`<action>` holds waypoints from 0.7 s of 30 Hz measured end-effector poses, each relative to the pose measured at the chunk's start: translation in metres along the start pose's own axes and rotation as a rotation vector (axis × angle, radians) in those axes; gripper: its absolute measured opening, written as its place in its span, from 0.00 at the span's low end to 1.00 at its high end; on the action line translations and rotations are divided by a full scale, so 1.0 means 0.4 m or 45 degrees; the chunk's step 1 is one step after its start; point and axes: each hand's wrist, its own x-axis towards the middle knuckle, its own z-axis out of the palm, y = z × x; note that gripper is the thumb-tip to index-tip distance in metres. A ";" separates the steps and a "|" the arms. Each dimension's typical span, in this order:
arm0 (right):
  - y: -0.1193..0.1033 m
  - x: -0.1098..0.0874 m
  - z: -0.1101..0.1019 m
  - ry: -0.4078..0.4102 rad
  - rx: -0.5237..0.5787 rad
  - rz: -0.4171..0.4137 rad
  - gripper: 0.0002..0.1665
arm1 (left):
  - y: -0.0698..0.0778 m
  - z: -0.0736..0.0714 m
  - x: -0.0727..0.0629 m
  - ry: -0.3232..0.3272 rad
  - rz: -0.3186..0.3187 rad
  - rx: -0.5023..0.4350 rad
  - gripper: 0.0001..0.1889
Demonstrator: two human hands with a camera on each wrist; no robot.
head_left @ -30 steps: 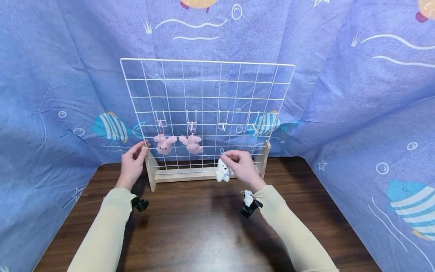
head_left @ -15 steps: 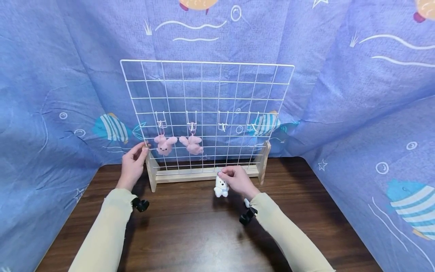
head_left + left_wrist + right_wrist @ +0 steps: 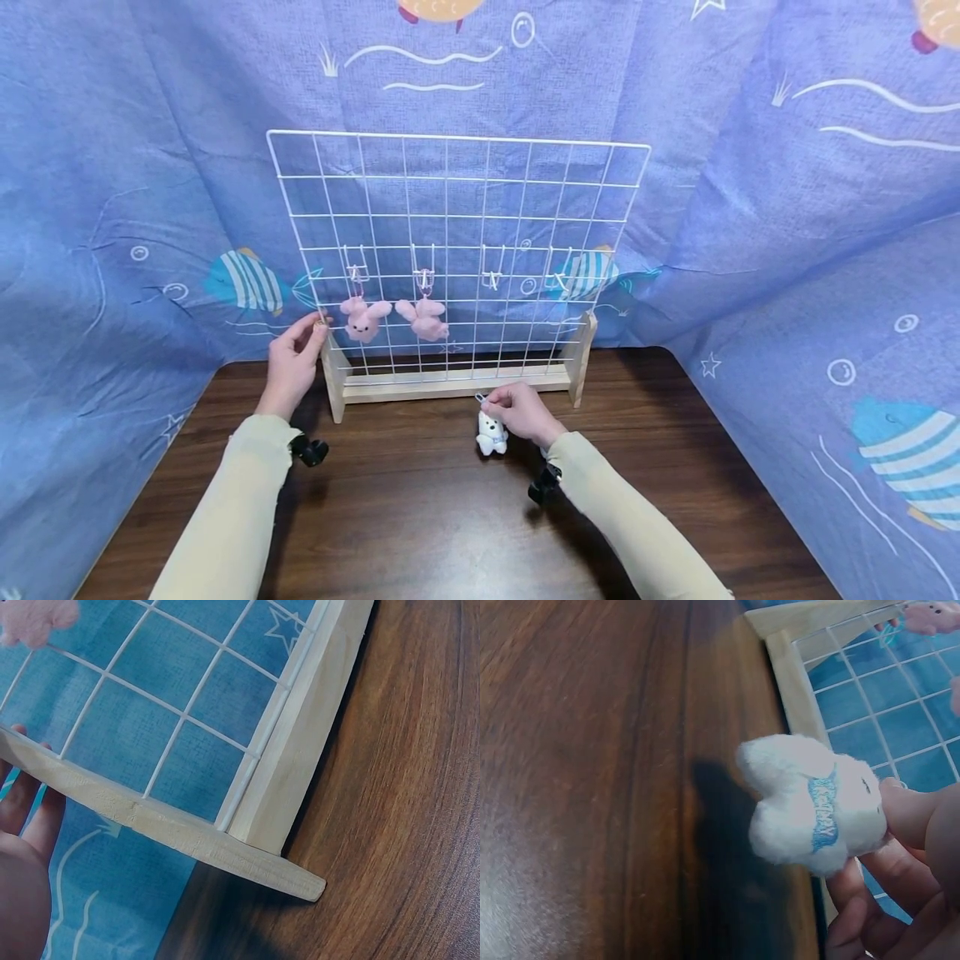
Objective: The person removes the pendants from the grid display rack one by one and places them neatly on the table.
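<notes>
My right hand (image 3: 521,411) pinches a white plush keychain (image 3: 491,435) by its top, low in front of the rack. In the right wrist view, the plush toy (image 3: 802,806) wears a blue lettered scarf, and its shadow falls on the tabletop. My left hand (image 3: 294,364) grips the left wooden upright (image 3: 332,375) of a white wire grid rack (image 3: 465,215). Fingers (image 3: 45,817) show along that upright in the left wrist view. Two pink plush keychains, one facing forward (image 3: 363,321) and one turned away (image 3: 423,318), hang from hooks on the grid.
Two bare hooks, one left (image 3: 492,279) and one farther right (image 3: 558,280), sit on the grid's right half. The rack's wooden base bar (image 3: 420,390) runs along the brown table (image 3: 420,517). Blue sea-patterned cloth (image 3: 750,233) surrounds the table.
My right hand has lowered the white plush from in front of the grid towards the table. The second white plush beside my right wrist is now mostly covered. My left hand has stayed put.
</notes>
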 end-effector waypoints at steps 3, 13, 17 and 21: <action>0.011 0.000 0.009 -0.014 -0.045 0.004 0.07 | 0.001 0.000 -0.001 -0.001 0.001 -0.006 0.19; 0.013 -0.001 0.033 -0.023 -0.142 -0.030 0.08 | -0.001 -0.001 0.000 0.001 0.001 -0.005 0.19; 0.016 0.000 0.035 -0.015 -0.183 -0.030 0.08 | 0.001 -0.002 0.001 -0.001 0.017 0.000 0.18; 0.020 0.001 0.036 -0.012 -0.216 -0.030 0.08 | -0.001 -0.003 0.002 -0.001 0.027 -0.016 0.18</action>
